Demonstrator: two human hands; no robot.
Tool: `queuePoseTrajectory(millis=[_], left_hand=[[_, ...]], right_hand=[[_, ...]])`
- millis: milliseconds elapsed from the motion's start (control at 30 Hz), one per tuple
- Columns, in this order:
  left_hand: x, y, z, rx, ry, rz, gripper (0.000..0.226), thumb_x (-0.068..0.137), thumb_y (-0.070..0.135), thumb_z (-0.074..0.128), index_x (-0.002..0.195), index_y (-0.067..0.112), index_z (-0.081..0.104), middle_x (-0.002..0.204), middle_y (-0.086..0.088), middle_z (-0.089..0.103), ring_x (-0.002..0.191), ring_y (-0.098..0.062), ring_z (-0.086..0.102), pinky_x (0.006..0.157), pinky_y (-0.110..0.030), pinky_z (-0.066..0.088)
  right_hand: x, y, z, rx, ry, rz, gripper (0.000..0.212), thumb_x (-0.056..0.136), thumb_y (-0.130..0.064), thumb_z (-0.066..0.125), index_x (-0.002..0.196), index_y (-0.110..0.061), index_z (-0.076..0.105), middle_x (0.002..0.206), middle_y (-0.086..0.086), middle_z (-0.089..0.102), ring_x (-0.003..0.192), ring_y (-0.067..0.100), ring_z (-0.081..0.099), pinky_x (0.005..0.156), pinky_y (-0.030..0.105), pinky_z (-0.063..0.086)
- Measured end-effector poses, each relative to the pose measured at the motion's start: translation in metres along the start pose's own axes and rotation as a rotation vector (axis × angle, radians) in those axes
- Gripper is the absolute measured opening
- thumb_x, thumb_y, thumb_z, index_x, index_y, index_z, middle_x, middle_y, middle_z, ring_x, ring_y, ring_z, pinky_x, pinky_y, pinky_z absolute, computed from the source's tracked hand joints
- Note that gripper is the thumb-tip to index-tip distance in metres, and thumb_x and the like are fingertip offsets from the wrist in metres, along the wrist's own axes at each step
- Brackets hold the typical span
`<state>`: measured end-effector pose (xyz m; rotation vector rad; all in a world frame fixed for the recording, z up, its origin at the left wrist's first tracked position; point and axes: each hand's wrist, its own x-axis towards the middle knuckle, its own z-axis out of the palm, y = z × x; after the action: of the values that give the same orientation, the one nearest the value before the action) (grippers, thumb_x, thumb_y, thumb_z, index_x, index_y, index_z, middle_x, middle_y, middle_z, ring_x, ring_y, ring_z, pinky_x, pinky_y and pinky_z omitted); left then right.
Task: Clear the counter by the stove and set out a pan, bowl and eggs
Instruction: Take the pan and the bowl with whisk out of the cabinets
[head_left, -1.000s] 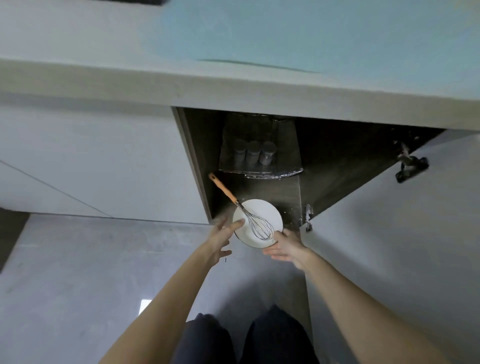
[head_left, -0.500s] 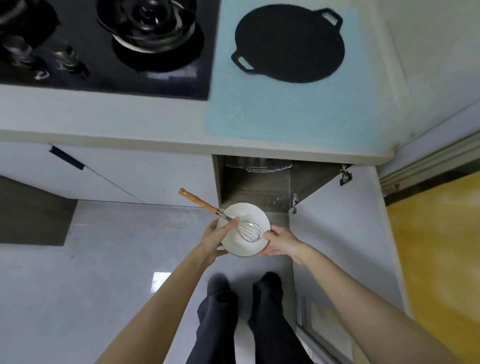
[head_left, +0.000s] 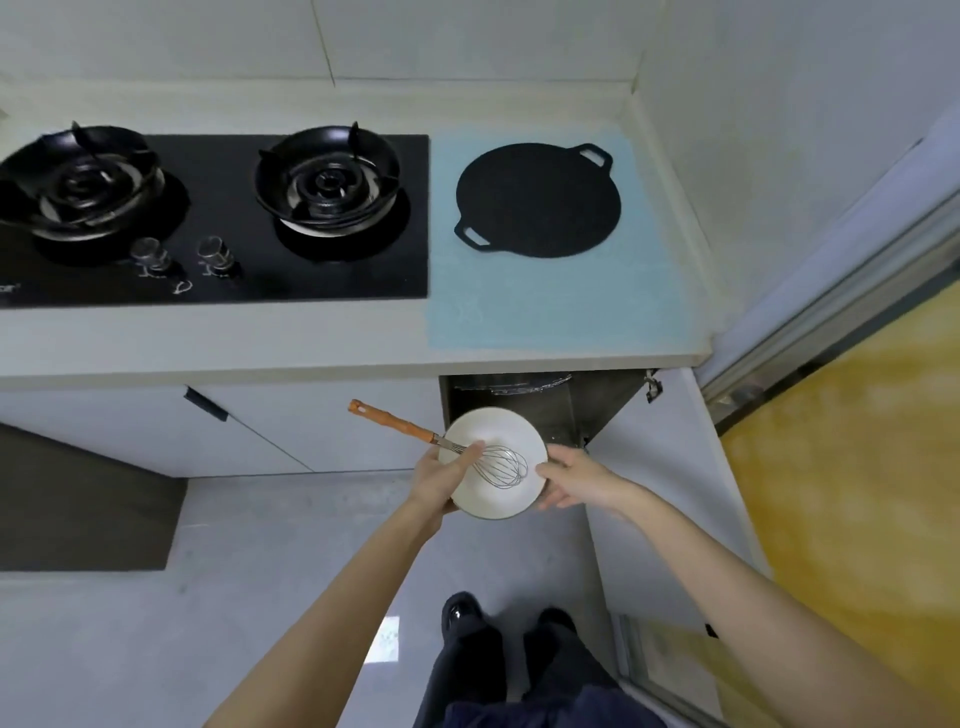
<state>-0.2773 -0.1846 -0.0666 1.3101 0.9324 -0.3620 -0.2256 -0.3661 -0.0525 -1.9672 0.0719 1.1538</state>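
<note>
Bowl (head_left: 498, 428), white, round and shallow, is held in the air by both hands in front of the lower cabinets, below the front edge of the surface (head_left: 208, 343) and well apart from the stove. It holds one thing, a wire whisk (head_left: 410, 426): the balloon of wires lies in the bowl's hollow, and the orange wooden handle leans out over the rim up and to the left. The left hand (head_left: 441, 478) grips the left side of the bowl, its thumb laid over the rim and across the neck of the whisk, its fingers tucked out of sight beneath. The right hand (head_left: 569, 480) grips the right side, thumb on the rim and fingers curled under the base. Just behind the bowl a cabinet (head_left: 550, 410) stands open, dark inside, with the edge of a wire rack (head_left: 511, 382) showing at its top; what the rack carries cannot be made out. Its white door (head_left: 665, 467) is swung out to the right. Up on the surface a flat black pan (head_left: 537, 200) with two loop handles sits on a pale blue mat (head_left: 545, 312), just beside the black glass stove (head_left: 218, 280), which has two burners and two knobs at its front. At the bottom of the view the person's dark trousers and black shoes (head_left: 462, 613) stand on the grey floor (head_left: 260, 571)
</note>
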Motion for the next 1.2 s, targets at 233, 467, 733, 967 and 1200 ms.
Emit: queuePoseTrajectory(millis=[233,467,733,967,1200], left_hand=[[-0.018,0.005,0.019,0.067,0.022,0.031,0.031,0.082,0.033,0.072,0.103,0.019,0.054,0.1,-0.001,0.059,0.093,-0.023,0.056,0.069,-0.035,0.054],[-0.042,-0.013,0.066,0.029,0.011,0.022,0.041,0.082,0.035,0.072,0.115,0.02,0.052,0.114,-0.005,0.058,0.103,-0.027,0.055,0.077,-0.039,0.053],[-0.075,-0.03,0.107,0.012,0.024,0.01,0.046,0.08,0.037,0.073,0.117,0.02,0.053,0.118,-0.007,0.059,0.107,-0.029,0.056,0.076,-0.04,0.054],[-0.088,-0.034,0.103,0.034,0.102,0.033,0.052,0.08,0.038,0.073,0.123,0.017,0.051,0.119,-0.008,0.056,0.107,-0.029,0.056,0.074,-0.038,0.054],[-0.089,-0.024,0.063,0.013,0.173,0.044,0.052,0.08,0.039,0.073,0.122,0.017,0.053,0.117,-0.008,0.057,0.104,-0.028,0.057,0.069,-0.036,0.054]], right_hand=[[-0.033,0.036,-0.044,0.048,0.434,-0.145,0.026,0.1,-0.025,0.047,0.119,-0.018,0.062,0.109,-0.002,0.068,0.093,0.009,0.059,0.079,0.021,0.043],[-0.075,0.117,-0.089,0.123,0.665,-0.132,0.029,0.1,-0.02,0.048,0.128,-0.017,0.055,0.135,-0.002,0.049,0.124,0.02,0.048,0.087,0.024,0.038],[-0.096,0.175,-0.088,0.035,0.515,0.099,0.069,0.099,-0.019,0.049,0.153,-0.012,0.007,0.158,0.006,0.019,0.143,0.027,0.028,0.113,0.039,0.029],[-0.089,0.177,-0.084,0.18,0.523,0.208,0.03,0.094,-0.02,0.04,0.121,-0.021,0.052,0.118,0.002,0.054,0.114,0.031,0.05,0.091,0.036,0.041],[-0.055,0.154,-0.074,0.395,0.412,0.191,0.04,0.087,-0.03,0.045,0.122,-0.014,0.056,0.113,0.01,0.064,0.089,0.026,0.065,0.064,0.031,0.056]])
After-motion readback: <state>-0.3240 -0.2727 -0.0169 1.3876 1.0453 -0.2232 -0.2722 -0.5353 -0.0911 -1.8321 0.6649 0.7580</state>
